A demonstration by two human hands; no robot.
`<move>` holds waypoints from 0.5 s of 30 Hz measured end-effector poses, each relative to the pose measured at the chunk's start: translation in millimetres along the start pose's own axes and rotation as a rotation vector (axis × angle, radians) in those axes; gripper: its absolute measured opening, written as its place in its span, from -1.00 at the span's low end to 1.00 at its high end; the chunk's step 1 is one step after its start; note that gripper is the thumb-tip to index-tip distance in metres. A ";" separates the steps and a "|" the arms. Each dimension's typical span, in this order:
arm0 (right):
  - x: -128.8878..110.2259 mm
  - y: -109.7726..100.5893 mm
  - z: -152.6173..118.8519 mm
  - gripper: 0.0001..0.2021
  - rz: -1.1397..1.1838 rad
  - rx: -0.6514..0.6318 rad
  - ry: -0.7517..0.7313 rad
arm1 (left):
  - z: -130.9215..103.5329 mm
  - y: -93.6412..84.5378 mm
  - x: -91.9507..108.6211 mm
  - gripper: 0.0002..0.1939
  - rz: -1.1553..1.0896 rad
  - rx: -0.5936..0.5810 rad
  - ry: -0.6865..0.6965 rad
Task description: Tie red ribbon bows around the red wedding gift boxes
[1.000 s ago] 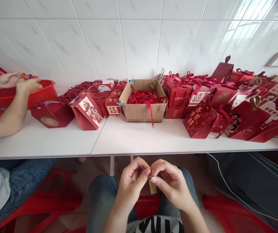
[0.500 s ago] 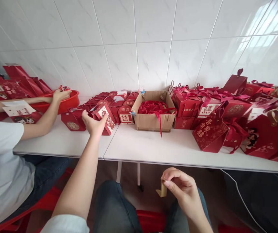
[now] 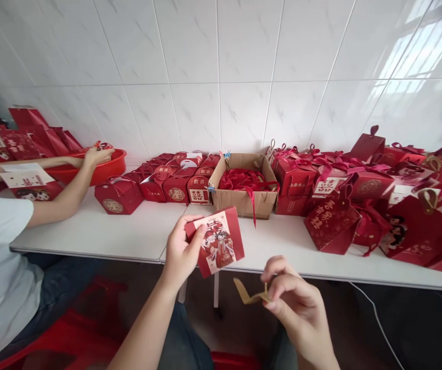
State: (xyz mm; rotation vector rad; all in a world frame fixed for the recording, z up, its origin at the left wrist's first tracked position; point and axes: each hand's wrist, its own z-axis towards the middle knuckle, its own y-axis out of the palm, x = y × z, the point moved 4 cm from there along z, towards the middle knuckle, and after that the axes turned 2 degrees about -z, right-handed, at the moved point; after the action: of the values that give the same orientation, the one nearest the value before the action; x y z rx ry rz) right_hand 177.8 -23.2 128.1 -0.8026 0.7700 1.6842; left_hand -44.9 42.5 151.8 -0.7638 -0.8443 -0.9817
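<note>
A red gift box (image 3: 223, 241) with a printed couple on its pale panel is gripped by my left hand (image 3: 182, 246), thumb on the printed face, at the table's front edge. It is tilted. Between the thumb and fingers of my right hand (image 3: 294, 303) is pinched a short gold ribbon (image 3: 246, 295), its loose end sticking out to the left toward the box. The ribbon and the box are apart. Behind them on the table, an open cardboard box (image 3: 240, 203) holds a heap of dark red ribbons (image 3: 240, 180), one strand hanging over its front.
Red gift boxes (image 3: 177, 187) stand left of the cardboard box; many ribboned ones (image 3: 332, 218) crowd the right of the white table (image 3: 128, 239). At left, a co-worker's hand (image 3: 99, 154) is over a red basin (image 3: 115, 164). A red stool (image 3: 70, 334) stands below.
My left hand has taken the gift box from the row and brought it right and nearer to me. My right hand has risen slightly, and the gold ribbon has swung to point left.
</note>
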 end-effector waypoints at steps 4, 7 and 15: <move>4.2 5.7 6.2 -0.93 -0.132 0.088 0.030 | -13.8 16.0 -2.5 -0.76 0.041 0.021 0.081; 9.5 11.3 9.9 -0.93 -0.200 0.105 0.061 | -20.3 23.2 -3.8 -0.76 -0.121 -0.027 -0.013; 7.7 18.7 17.1 -0.94 -0.320 0.164 0.032 | -61.4 27.5 28.2 -0.90 -0.058 -0.139 0.106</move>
State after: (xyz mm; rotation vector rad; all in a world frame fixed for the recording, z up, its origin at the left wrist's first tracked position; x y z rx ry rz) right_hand 155.9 -9.3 133.2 -0.7928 0.7473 1.3099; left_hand 4.4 -10.5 143.3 -0.8022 -0.7147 -1.1318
